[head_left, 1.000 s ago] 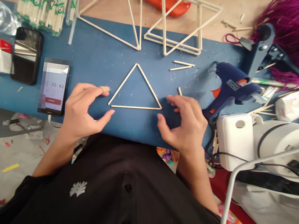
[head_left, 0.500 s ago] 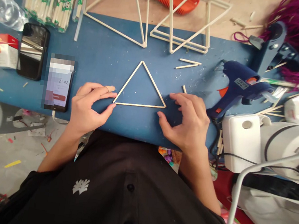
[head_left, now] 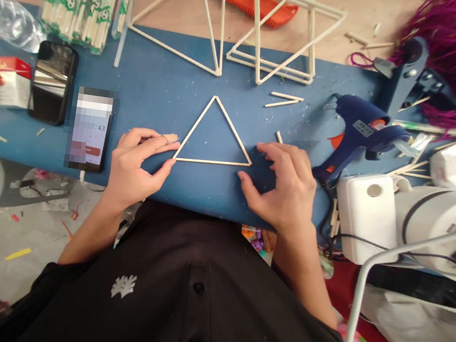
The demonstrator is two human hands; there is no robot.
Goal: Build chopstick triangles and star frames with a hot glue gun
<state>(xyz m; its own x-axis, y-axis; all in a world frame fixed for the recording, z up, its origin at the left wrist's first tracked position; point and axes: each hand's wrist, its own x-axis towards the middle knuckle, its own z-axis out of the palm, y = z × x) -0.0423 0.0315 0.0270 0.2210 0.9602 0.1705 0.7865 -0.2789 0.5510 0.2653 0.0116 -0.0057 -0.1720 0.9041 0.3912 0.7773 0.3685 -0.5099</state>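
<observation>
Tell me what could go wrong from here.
The left hand has its thumb and a finger at one corner of the stick triangle; a slight slip might shift that joint.

The right hand stands open, apart from the triangle, so that side could swing.

The glue gun lies close beyond the right hand; it could burn if hot, which the picture doesn't show.

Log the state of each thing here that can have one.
Stick triangle: lying flat, corners apparently closed
Left hand: open, at the triangle's lower-left corner
Right hand: open, apart from the triangle
Glue gun: lying on its side
Plugged-in phone: screen lit
Black phone: screen dark
Chopsticks: in wrappers
</observation>
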